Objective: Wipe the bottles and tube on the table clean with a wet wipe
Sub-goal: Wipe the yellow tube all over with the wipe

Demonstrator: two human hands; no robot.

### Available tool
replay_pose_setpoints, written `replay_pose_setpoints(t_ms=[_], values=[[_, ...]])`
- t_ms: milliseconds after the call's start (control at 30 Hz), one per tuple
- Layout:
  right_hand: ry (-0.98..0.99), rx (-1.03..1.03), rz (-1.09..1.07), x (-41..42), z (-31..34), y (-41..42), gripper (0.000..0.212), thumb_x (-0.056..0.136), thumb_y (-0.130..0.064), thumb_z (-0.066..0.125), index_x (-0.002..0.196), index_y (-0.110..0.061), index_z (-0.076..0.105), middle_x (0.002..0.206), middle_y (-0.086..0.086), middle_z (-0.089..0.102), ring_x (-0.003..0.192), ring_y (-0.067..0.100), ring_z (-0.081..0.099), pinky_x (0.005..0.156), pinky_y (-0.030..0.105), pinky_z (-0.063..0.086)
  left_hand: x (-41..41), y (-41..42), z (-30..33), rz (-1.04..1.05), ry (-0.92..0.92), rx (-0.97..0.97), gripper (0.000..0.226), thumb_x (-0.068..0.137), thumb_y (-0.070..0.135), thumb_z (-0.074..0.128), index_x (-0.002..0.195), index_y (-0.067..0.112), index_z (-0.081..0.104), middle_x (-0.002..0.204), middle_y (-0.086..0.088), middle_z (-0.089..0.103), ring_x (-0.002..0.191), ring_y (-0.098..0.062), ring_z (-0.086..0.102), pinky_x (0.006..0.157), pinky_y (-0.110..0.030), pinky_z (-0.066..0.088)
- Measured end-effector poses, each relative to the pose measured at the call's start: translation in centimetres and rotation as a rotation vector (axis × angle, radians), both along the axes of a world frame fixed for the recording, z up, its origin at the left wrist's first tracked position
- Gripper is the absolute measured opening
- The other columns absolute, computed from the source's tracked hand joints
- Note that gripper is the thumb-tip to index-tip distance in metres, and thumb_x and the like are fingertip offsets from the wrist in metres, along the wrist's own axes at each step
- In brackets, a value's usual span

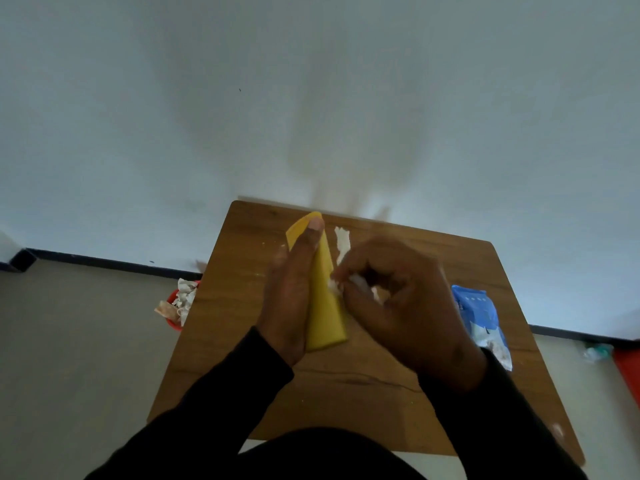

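Far out past the left hand's outer side, a red bin (174, 315) is sitting on the floor beside the table (242, 358), holding crumpled used wipes (185, 297).

The left hand (294, 292) is lying along the tube (325, 306), fingers straight and pressed flat against its left face, one fingertip reaching almost to the tube's far end. It is steadying the tube this way, not curling round it. The tube is yellow and is being held above the table, its long axis running away from the person: the flat crimped end is pointing to the far edge and the wider end is sitting near the left wrist.

Just to the tube's right, the right hand (398, 299) is pinching a bunched white wipe (337, 284) in curled fingers, and the wipe is touching the tube's right edge about midway along. A loose tail of wipe is sticking up beyond the knuckles.

So the tube is lying directly to the left of the wiping hand, and the right hand is the nearer one for the stroke; the next pass probably needs to run along that long axis, toward the far tip or back to the near end.

Beyond the right hand's outer side, a blue wipe pack (479, 317) is lying on the table's edge. No bottles are in view.
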State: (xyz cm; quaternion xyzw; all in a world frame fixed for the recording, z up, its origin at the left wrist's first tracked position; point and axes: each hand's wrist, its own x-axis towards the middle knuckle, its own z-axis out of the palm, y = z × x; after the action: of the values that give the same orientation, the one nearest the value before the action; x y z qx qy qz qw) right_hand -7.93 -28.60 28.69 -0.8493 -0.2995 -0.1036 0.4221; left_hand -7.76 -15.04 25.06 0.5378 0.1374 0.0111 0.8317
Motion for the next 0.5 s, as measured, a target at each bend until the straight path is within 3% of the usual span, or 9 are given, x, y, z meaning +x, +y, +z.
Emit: replay_pose_setpoints(t_ms=[67,167,233,300,367,500], values=[[0.093,-0.038,0.142,-1.6,0.4,-0.6,0.015,0.082,-0.001,0.074,0.084,-0.016,0.073,0.084,-0.010,0.067,0.079,0.011,0.066,0.068,0.022,0.054,0.3,0.5,-0.3,0.017,0.001,-0.034,0.047,0.075,0.059,0.073,0.072,0.017,0.051,0.064,-0.002,0.049,0.052,-0.017,0.048,0.048,-0.028,0.043],[0.106,-0.067,0.205,-1.9,0.8,-0.9,0.016,0.079,-0.001,0.078,0.085,-0.017,0.075,0.087,-0.010,0.069,0.084,0.012,0.068,0.072,0.024,0.055,0.4,0.3,-0.7,-0.045,0.059,-0.104,0.058,0.066,0.064,0.075,0.073,0.015,0.046,0.068,-0.008,0.039,0.055,-0.019,0.042,0.052,-0.031,0.040],[0.011,-0.033,0.101,-1.0,0.7,-0.4,0.017,0.077,0.001,0.078,0.083,-0.015,0.076,0.085,-0.008,0.069,0.082,0.009,0.066,0.072,0.020,0.051,0.1,-0.4,-0.4,-0.139,0.040,-0.254,0.066,0.072,0.063,0.073,0.095,0.003,0.058,0.085,-0.018,0.049,0.074,-0.028,0.053,0.070,-0.040,0.046],[-0.084,-0.019,-0.044,0.4,0.6,0.2,0.015,0.078,0.001,0.078,0.081,-0.014,0.075,0.082,-0.005,0.069,0.078,0.006,0.063,0.070,0.019,0.049,-0.3,-1.1,-0.1,-0.168,0.026,-0.305,0.075,0.086,0.059,0.060,0.123,-0.006,0.056,0.106,-0.026,0.058,0.098,-0.035,0.059,0.086,-0.043,0.049],[-0.159,-0.004,-0.180,2.0,0.3,0.3,0.013,0.081,-0.002,0.075,0.081,-0.014,0.074,0.084,-0.002,0.068,0.078,0.005,0.061,0.072,0.016,0.048,-0.7,-1.5,-0.2,-0.202,0.027,-0.260,0.066,0.093,0.057,0.043,0.124,0.002,0.062,0.116,-0.023,0.066,0.105,-0.035,0.065,0.091,-0.044,0.052],[-0.157,-0.017,-0.287,3.1,-0.1,-0.5,0.014,0.082,-0.005,0.074,0.081,-0.018,0.073,0.084,-0.005,0.066,0.078,0.004,0.061,0.072,0.013,0.047,-0.7,-1.2,-0.5,-0.206,0.046,-0.129,0.060,0.093,0.061,0.032,0.114,0.019,0.069,0.108,-0.015,0.073,0.101,-0.033,0.070,0.087,-0.048,0.057]])
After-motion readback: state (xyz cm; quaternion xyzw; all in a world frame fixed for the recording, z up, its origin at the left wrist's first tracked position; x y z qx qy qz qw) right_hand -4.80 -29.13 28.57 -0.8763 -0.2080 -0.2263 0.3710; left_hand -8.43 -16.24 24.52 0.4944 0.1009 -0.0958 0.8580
